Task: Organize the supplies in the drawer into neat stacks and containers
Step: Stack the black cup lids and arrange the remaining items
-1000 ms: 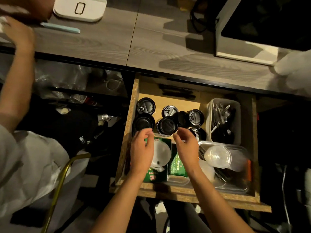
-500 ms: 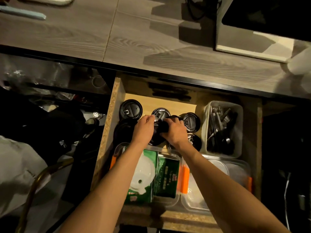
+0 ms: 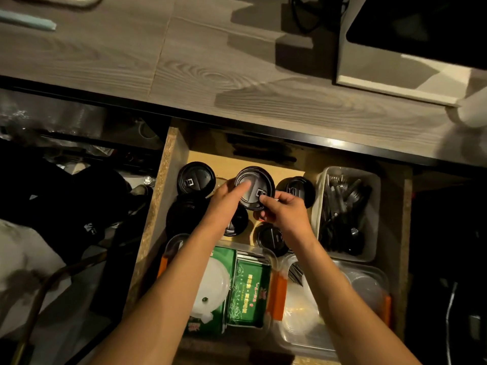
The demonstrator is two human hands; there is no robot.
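Compared with half a second earlier, the hands had risen from the cluster of lids and now held one round black plastic cup lid up above the open wooden drawer. The left hand gripped the lid at its left edge, its thumb laid flat across the top face; the right hand pinched the lid's lower right rim beside the small sip tab. The lid was tilted toward the viewer, over the back part of the drawer.

Other black lids lay on the drawer floor: one at the back left, one to the right of the held lid, and one nearer the front beneath the right wrist.

A clear plastic tub at the drawer's right side held dark cutlery. A clear tray at the front contained green packets and a white round lid. The grey wood-grain surface ran above the drawer.
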